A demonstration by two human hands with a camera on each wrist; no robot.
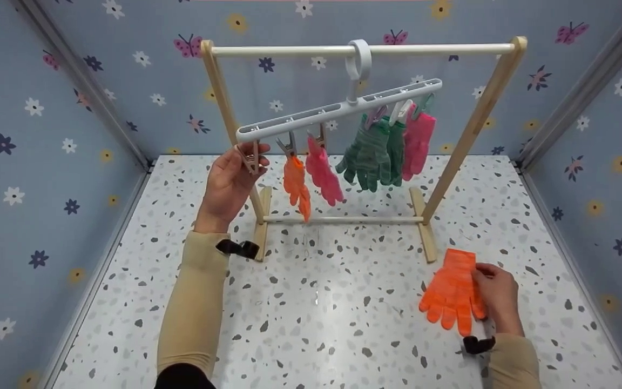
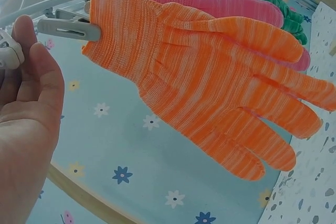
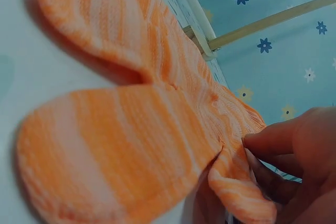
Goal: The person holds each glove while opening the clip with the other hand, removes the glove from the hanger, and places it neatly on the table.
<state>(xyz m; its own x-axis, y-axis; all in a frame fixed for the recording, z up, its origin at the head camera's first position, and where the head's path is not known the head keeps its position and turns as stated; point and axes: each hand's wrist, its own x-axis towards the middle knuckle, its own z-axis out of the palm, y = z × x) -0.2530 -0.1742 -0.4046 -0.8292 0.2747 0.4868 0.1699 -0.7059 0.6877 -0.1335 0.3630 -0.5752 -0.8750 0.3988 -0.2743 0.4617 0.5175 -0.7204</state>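
My left hand (image 1: 231, 181) holds a beige clothespin (image 1: 250, 158) at the low left end of a white clip hanger (image 1: 338, 111). In the left wrist view an orange glove (image 2: 210, 82) hangs beside that hand from a grey clothespin (image 2: 68, 29). My right hand (image 1: 497, 292) pinches the edge of another orange glove (image 1: 451, 289), which lies on the speckled table with its fingers toward me. Pink and green gloves (image 1: 373, 154) hang farther along the hanger, so its right end sits higher.
A wooden rack (image 1: 478, 124) with a white top rod (image 1: 289, 51) carries the hanger by its ring. The rack's feet (image 1: 423, 232) stand on the speckled table (image 1: 332, 324). Flowered panels (image 1: 35, 178) enclose the back and both sides.
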